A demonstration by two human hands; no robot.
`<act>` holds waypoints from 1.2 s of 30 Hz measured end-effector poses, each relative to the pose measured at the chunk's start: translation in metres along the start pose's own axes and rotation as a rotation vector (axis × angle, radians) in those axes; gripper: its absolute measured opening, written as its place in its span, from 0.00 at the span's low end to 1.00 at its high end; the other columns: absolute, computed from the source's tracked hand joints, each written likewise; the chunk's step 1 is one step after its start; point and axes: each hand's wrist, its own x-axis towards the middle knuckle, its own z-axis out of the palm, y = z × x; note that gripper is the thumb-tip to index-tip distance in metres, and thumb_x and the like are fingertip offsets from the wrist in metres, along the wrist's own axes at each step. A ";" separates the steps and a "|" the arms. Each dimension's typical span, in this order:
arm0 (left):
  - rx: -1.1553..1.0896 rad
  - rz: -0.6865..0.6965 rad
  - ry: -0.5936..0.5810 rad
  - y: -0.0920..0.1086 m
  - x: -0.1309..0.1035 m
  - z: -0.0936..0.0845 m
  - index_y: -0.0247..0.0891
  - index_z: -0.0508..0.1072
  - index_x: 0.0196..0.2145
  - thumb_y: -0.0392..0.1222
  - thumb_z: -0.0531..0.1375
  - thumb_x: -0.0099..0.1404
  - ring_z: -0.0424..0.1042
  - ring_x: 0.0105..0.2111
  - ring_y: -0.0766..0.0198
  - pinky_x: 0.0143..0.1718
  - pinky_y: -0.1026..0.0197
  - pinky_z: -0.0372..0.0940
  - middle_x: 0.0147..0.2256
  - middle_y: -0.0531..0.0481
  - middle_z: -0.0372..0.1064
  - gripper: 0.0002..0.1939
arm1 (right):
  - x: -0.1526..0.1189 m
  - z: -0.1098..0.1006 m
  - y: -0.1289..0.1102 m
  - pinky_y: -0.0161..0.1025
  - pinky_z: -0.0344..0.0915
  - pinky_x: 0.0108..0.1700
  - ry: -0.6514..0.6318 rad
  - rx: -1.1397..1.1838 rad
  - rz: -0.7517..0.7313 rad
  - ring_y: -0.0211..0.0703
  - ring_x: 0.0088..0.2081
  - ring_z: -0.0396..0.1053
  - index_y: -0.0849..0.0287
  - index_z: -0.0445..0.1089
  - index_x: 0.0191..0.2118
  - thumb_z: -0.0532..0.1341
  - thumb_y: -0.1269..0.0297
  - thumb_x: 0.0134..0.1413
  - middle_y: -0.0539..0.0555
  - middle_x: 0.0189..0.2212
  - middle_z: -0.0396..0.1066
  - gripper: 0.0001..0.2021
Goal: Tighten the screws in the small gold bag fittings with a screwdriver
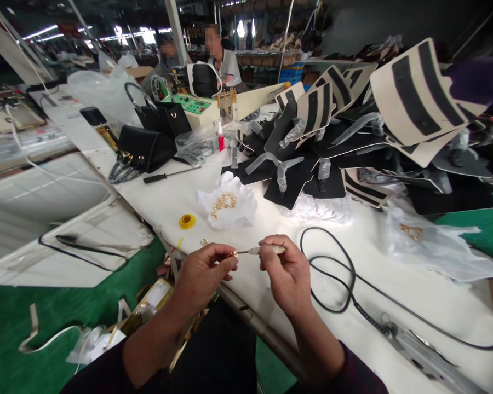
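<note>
Left hand (203, 273): fingers pinched shut on a small gold ring (234, 254), held just above the near edge of the table (414, 290).
Right hand (285, 271): fingers closed round a thin pale tool (259, 250).
Tool axis: long axis roughly level, left-right; its fine tip points left and meets the ring.
Handling (judged): ring light, stiff, smooth metal, likely slippery; best pinched by the rim. Tool light and rigid; grip at the thicker rear part.
Just beyond: yellow spool (187, 221); loose gold rings on white wrapping (225, 207); black cable (345, 284).
Far: black bag (145, 148), stacked black-and-cream panels (353, 126), a seated person.
</note>
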 end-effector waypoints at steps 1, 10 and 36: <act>-0.014 -0.008 -0.008 0.000 0.000 0.000 0.38 0.80 0.35 0.50 0.69 0.52 0.75 0.25 0.63 0.28 0.61 0.74 0.26 0.51 0.78 0.15 | 0.000 0.000 0.000 0.39 0.64 0.33 0.002 -0.007 -0.005 0.41 0.27 0.65 0.55 0.73 0.36 0.62 0.58 0.64 0.49 0.25 0.71 0.08; -0.069 -0.030 -0.008 -0.001 -0.003 0.003 0.38 0.80 0.35 0.50 0.70 0.52 0.75 0.24 0.63 0.27 0.62 0.74 0.25 0.52 0.76 0.16 | -0.001 0.000 -0.004 0.39 0.65 0.33 0.017 -0.016 -0.012 0.41 0.27 0.66 0.56 0.73 0.36 0.62 0.58 0.64 0.49 0.25 0.71 0.08; -0.052 -0.002 0.033 -0.004 -0.005 0.007 0.39 0.80 0.36 0.51 0.70 0.54 0.75 0.26 0.63 0.28 0.61 0.75 0.25 0.53 0.75 0.15 | -0.003 -0.002 -0.006 0.38 0.64 0.32 -0.001 -0.099 -0.122 0.39 0.26 0.67 0.54 0.71 0.35 0.60 0.61 0.64 0.48 0.26 0.72 0.07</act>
